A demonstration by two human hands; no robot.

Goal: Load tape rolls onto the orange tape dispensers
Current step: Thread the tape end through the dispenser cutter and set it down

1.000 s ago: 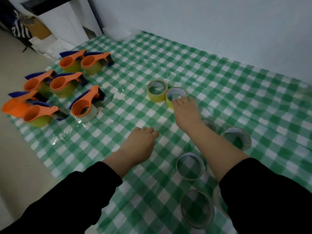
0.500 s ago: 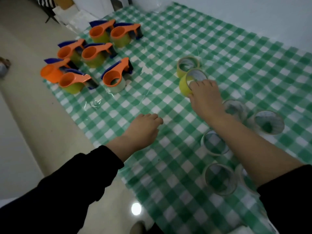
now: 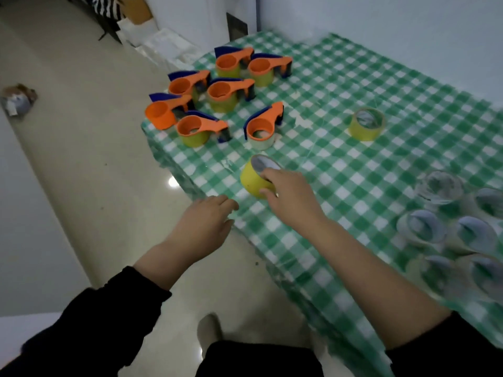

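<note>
Progress looks nearly complete: six orange dispensers (image 3: 223,95) seem to carry rolls, one bare dispenser (image 3: 160,115) waits at the corner of the table (image 3: 340,85), and the right hand (image 3: 291,197) pinches a tilted yellow roll (image 3: 254,178) near them while the left hand (image 3: 204,224) hovers relaxed, holding nothing.

A glossy beige floor (image 3: 81,137) with one small bright glare spreads left of the green-and-white checked table (image 3: 353,85), a plain pale wall (image 3: 381,25) behind it.

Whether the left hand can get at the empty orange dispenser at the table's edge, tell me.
Probably yes: the left hand holds nothing, and nothing stands between it and the empty dispenser; a loaded dispenser sits close beside it.
</note>
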